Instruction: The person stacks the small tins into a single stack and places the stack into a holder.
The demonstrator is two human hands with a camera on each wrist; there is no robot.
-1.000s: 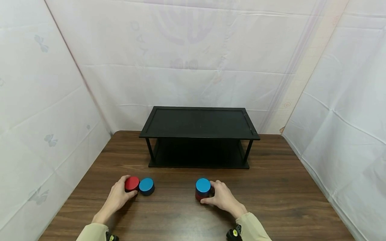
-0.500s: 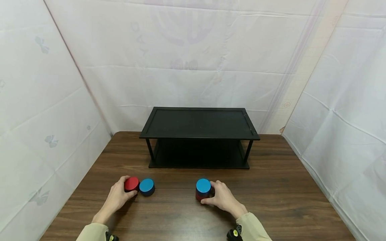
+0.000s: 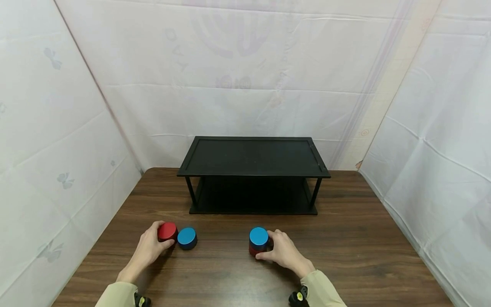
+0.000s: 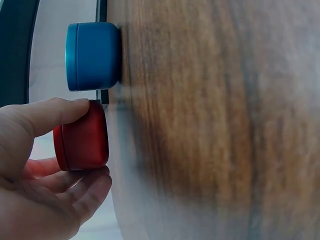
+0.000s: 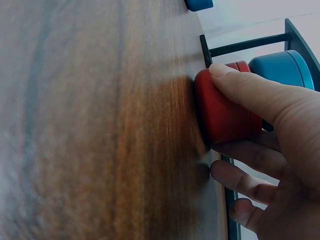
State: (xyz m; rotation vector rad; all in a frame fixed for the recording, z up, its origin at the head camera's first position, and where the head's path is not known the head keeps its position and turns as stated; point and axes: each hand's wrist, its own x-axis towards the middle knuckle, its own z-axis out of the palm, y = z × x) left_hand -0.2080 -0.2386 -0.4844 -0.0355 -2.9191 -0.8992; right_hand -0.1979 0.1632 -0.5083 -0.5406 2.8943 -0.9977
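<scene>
My left hand (image 3: 148, 245) grips a small round red tin (image 3: 167, 230) between thumb and fingers. In the left wrist view this red tin (image 4: 82, 137) appears slightly off the tabletop. Right beside it a blue tin (image 3: 187, 238) stands on the table. Farther right, a second blue tin (image 3: 258, 236) sits on top of another red tin (image 3: 255, 250). My right hand (image 3: 284, 252) holds that lower red tin (image 5: 222, 107) low down, thumb on one side and fingers on the other. In the right wrist view the thumb partly hides the upper blue tin (image 5: 282, 70).
A black two-tier shelf (image 3: 253, 155) stands at the back of the wooden table (image 3: 226, 273). White cloth walls (image 3: 245, 64) enclose the table behind and on both sides. Wood surface lies between the two hands.
My left hand has risen slightly with the red tin, which shifts a little up and away in the head view. The right hand and its stacked tins stay in place.
</scene>
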